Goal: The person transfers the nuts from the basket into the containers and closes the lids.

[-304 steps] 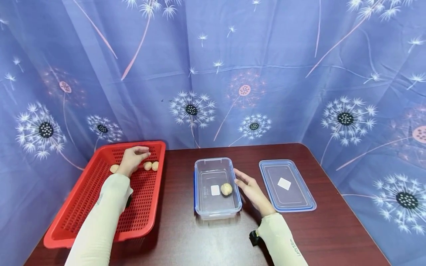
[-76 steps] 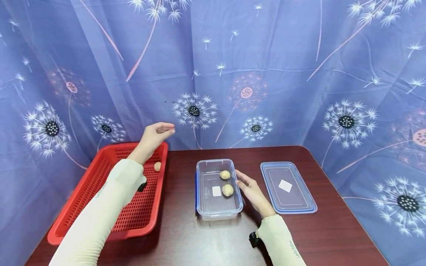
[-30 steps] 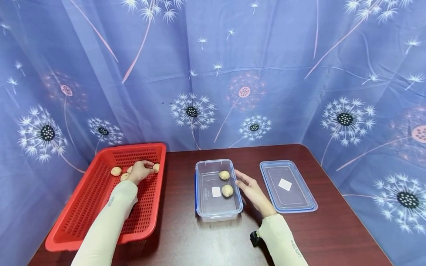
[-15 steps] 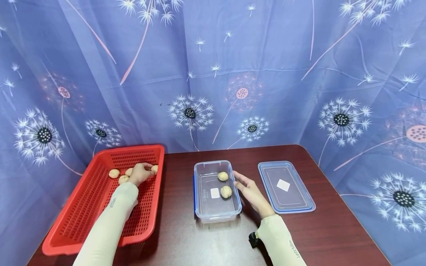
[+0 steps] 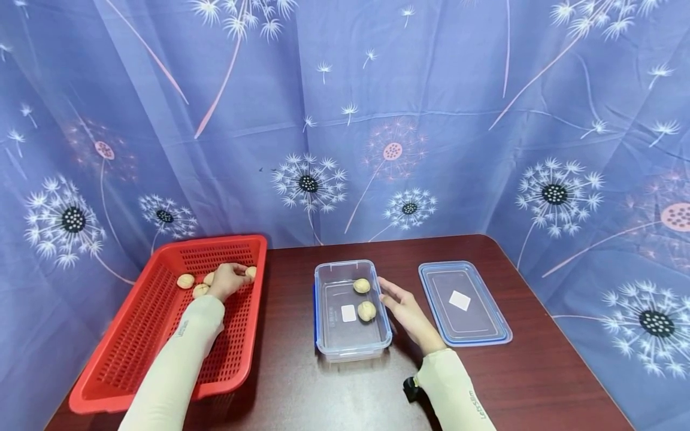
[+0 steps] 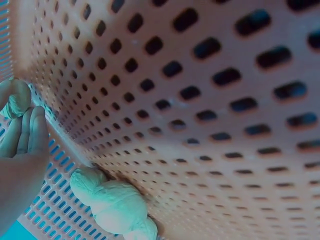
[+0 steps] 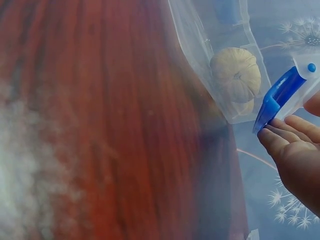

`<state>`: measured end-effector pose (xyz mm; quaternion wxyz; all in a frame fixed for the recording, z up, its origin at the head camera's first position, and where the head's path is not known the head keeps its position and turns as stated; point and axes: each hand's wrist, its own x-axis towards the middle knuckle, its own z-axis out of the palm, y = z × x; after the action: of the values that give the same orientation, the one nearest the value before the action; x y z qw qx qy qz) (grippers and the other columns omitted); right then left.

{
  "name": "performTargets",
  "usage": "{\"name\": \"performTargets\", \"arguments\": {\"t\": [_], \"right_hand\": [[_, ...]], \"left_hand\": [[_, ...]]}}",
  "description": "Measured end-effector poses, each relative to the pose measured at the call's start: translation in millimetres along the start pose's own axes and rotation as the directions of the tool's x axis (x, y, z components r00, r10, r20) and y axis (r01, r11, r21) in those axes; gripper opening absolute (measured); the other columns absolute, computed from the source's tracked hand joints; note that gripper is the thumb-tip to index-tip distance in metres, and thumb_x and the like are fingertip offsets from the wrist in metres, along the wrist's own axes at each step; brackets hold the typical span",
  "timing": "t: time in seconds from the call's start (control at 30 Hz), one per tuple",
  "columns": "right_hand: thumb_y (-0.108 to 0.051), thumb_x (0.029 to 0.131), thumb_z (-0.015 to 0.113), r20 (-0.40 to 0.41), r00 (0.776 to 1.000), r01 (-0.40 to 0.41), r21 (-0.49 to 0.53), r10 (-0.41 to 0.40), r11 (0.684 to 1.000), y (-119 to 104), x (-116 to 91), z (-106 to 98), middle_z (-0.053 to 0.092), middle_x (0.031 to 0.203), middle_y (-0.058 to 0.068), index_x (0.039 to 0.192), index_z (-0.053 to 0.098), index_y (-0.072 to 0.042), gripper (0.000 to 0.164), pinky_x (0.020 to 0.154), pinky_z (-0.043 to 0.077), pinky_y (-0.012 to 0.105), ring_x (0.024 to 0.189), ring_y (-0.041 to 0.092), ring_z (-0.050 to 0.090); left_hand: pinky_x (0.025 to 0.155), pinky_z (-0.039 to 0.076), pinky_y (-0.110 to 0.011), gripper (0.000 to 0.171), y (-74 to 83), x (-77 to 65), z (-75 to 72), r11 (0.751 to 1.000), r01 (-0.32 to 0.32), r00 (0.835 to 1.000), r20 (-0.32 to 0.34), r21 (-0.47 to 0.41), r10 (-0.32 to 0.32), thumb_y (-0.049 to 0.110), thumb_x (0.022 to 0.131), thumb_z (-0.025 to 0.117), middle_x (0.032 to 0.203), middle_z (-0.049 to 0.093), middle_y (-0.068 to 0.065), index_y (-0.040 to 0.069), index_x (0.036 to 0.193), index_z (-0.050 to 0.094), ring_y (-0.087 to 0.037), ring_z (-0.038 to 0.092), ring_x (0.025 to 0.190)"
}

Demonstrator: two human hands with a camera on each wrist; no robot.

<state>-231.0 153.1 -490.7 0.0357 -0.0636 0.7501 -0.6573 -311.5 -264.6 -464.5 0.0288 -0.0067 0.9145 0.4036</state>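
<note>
The left hand (image 5: 227, 281) pinches 1 walnut (image 5: 251, 272) near the far right corner of the basket (image 5: 256, 323); best hold it gently. The right hand (image 5: 405, 312), fingers nearly straight, touches the right edge of the box (image 5: 353, 348).

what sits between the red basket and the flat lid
The clear box holding two tan balls, then the right hand beside it, as the head view shows.
</note>
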Motion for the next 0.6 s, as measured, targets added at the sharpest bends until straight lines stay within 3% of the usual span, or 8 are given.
{"name": "performTargets", "arguments": {"t": [0.37,0.5,0.6], "right_hand": [[-0.004,0.097,0.051,0.012,1.000,0.003,0.020,-0.004,1.000,-3.6,-1.0,-0.4,0.042,0.146,0.018,0.143,0.041,0.002,0.047,0.111,0.028,0.044,0.136,0.031,0.036],[-0.005,0.098,0.051,0.015,1.000,-0.002,0.025,0.001,1.000,-3.5,-1.3,0.0,0.041,0.147,0.018,0.143,0.041,0.002,0.047,0.112,0.027,0.043,0.137,0.030,0.035],[-0.005,0.098,0.051,0.015,1.000,-0.007,0.025,0.007,1.000,-2.9,-1.3,0.2,0.041,0.146,0.018,0.143,0.041,0.002,0.047,0.111,0.027,0.043,0.137,0.030,0.035]], "left_hand": [[0.075,0.051,-0.037,0.034,8.8,-0.9,-8.6,0.999,-0.035,0.992,-0.117,0.023,0.037,0.007,0.086,0.070,0.100,0.067,-0.027,-0.013,0.112,0.062,-0.037,0.063,0.092],[0.072,0.050,-0.032,0.034,11.9,-0.4,-13.6,1.000,-0.019,0.989,-0.149,-0.018,0.016,0.008,0.085,0.070,0.103,0.066,-0.027,-0.011,0.113,0.062,-0.033,0.063,0.090],[0.068,0.049,-0.025,0.036,14.9,0.4,-17.4,0.997,-0.015,0.986,-0.164,-0.080,0.002,0.008,0.086,0.070,0.107,0.066,-0.026,-0.010,0.116,0.062,-0.022,0.065,0.086]]}}
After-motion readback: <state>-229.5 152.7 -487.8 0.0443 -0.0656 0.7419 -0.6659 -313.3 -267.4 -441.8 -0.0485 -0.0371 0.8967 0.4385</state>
